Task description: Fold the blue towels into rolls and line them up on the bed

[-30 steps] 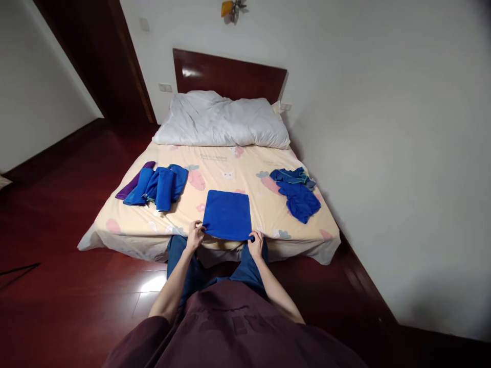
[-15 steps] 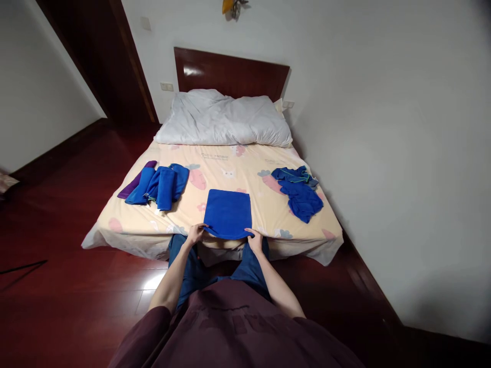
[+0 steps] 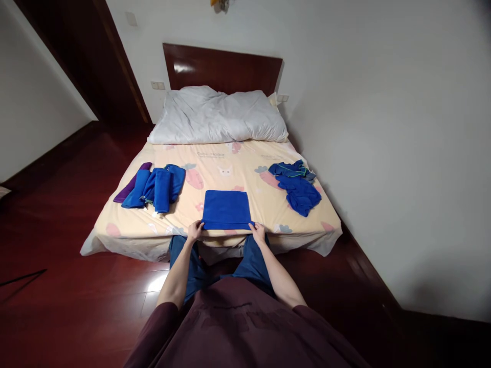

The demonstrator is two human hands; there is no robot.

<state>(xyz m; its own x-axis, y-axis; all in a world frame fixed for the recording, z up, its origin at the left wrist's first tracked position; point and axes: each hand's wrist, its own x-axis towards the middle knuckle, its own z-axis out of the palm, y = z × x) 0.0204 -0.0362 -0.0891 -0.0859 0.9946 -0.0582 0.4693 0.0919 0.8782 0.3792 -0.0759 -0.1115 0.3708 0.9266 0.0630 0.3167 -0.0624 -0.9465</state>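
A blue towel (image 3: 226,209) lies flat near the foot edge of the bed (image 3: 215,168), folded into a neat rectangle on the pale yellow sheet (image 3: 230,158) with carrot prints. The left hand (image 3: 195,231) pinches the towel's near left corner between its fingers, and the right hand (image 3: 258,233) pinches the near right corner the same way; both hands rest at the mattress edge, and the near edge of the towel runs straight between them.

To the left of the towel, well apart, sits a bunch of rolled blue towels (image 3: 161,186) with 1 purple cloth (image 3: 130,184) lying just beside them on their far left. To the right, also well apart, lies a crumpled heap of blue cloths (image 3: 297,186). A white duvet (image 3: 217,115) is bunched at the head of the bed against the dark wooden headboard (image 3: 222,69). The floor (image 3: 57,245) is dark red wood.
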